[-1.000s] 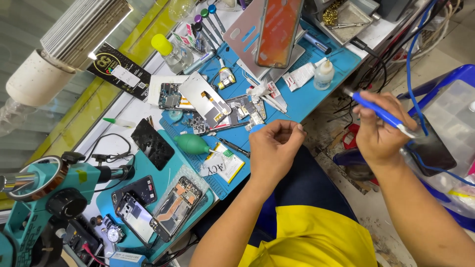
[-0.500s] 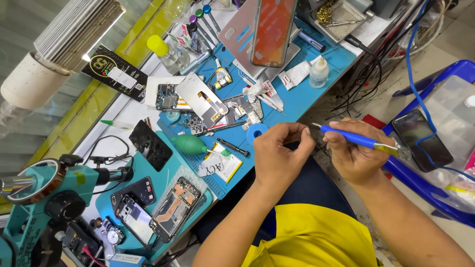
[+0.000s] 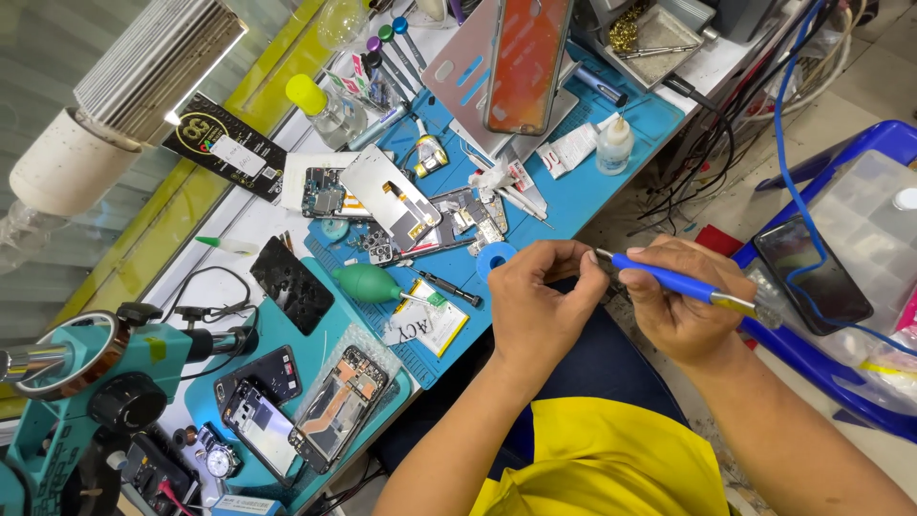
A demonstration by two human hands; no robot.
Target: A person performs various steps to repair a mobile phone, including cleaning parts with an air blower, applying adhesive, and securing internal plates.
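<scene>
Scene: a head-worn camera looks down on a crowded phone-repair surface [image 3: 611,196] covered by a blue mat, with the person's two hands meeting at centre right of the frame.
Left hand: the left hand [image 3: 535,306] sits at centre frame, its fingertips pinched together on something too small to make out, just off the front edge of the surface.
Right hand: the right hand [image 3: 683,311], just right of centre, has its grip clamped around a blue-handled tool [image 3: 669,277], held like a pen.
Tool position: the tool lies nearly level, its dark tip pointing left and meeting the left fingertips; its metal tail points to the right.
Doing the step well: in my judgement the work wants a steady left pinch, wrists braced, and light pressure from the tip so the tiny part does not spring away over the lap.
Sticker: a black rectangular label with a gold round emblem [image 3: 224,145] lies at upper left.
Package: a white and yellow flat packet [image 3: 430,320] rests left of the left hand.
Bottles: a clear bottle with a yellow cap [image 3: 320,105] stands at upper centre left; a small white dropper bottle [image 3: 614,145] stands at upper centre right.
Other things: an upright phone with an orange screen [image 3: 525,62] at top centre, a green rubber air blower [image 3: 368,283] at centre left, opened phones [image 3: 334,406] at lower left, a teal microscope [image 3: 86,382] at far lower left.
Right edge: a dark phone [image 3: 812,272] lies on a clear plastic box.
</scene>
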